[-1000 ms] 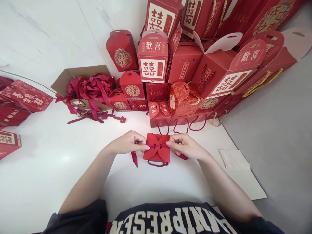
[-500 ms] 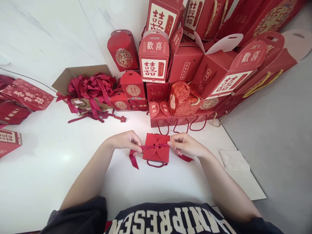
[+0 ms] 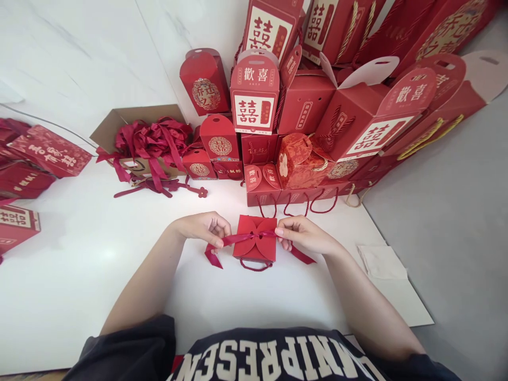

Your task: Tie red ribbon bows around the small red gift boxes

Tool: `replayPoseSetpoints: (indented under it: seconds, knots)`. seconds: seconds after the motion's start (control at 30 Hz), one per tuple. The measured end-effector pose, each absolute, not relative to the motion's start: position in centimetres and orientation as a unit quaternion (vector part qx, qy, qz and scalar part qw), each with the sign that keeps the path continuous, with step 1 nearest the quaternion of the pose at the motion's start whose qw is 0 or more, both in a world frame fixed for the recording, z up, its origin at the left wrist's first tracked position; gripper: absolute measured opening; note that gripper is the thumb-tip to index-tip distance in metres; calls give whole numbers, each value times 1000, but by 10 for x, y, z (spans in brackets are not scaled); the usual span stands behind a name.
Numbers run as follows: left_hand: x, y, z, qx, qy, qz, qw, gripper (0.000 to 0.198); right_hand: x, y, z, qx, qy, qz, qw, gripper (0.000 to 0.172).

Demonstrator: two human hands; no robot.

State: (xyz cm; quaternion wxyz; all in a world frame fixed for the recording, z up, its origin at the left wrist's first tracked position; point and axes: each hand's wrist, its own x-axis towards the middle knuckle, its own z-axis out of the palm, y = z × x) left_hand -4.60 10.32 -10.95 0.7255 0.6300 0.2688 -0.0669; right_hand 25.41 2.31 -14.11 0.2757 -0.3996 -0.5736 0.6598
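Observation:
A small red gift box [image 3: 254,251] with curved interlocking top flaps sits on the white table in front of me. A dark red ribbon [image 3: 232,239] crosses its top and is knotted at the middle. My left hand [image 3: 210,230] pinches the ribbon just left of the box, its tail hanging below the fingers. On the other side, my right hand [image 3: 299,235] grips the ribbon close to the box's right edge, with that tail lying toward the lower right. A cord handle [image 3: 256,267] loops out from the near side of the box.
Behind stands a stack of red gift boxes [image 3: 254,95] with rope handles. Back left, a cardboard box [image 3: 107,129] overflows with red ribbons [image 3: 153,140]. More red boxes [image 3: 51,151] lie at far left. A white tissue [image 3: 382,261] rests near the table's right edge.
The left-hand stretch of ribbon now slants lower and shows broader beside the box, and the left fingers have shifted slightly left. My right hand stays nearly in place. The view has shifted slightly.

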Motion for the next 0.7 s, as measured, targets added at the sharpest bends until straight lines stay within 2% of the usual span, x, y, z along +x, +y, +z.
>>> replayPoseSetpoints:
  seconds: [0.07, 0.13, 0.27, 0.37, 0.43, 0.57, 0.63, 0.7]
  knots:
    - [-41, 94, -96, 664, 290, -25, 689, 33, 253, 22, -140, -404, -581, 647, 284, 39]
    - [-33, 79, -80, 717, 342, 10, 607, 39, 252, 22, -138, -413, -589, 630, 292, 39]
    - [-15, 43, -60, 820, 452, 58, 347, 50, 250, 20, -133, -425, -608, 602, 296, 41]
    - [-6, 27, -60, 881, 422, 53, 210, 25, 250, 19, -130, -429, -625, 582, 293, 42]
    - [-3, 24, -65, 904, 397, 48, 154, 19, 249, 18, -129, -436, -635, 567, 293, 43]
    - [0, 29, -71, 906, 395, 72, 131, 23, 247, 16, -128, -462, -657, 515, 298, 39]
    - [1, 32, -73, 890, 409, 86, 181, 22, 244, 15, -127, -472, -672, 485, 302, 37]
    - [2, 35, -74, 858, 422, 102, 275, 22, 241, 14, -127, -468, -680, 477, 303, 36]
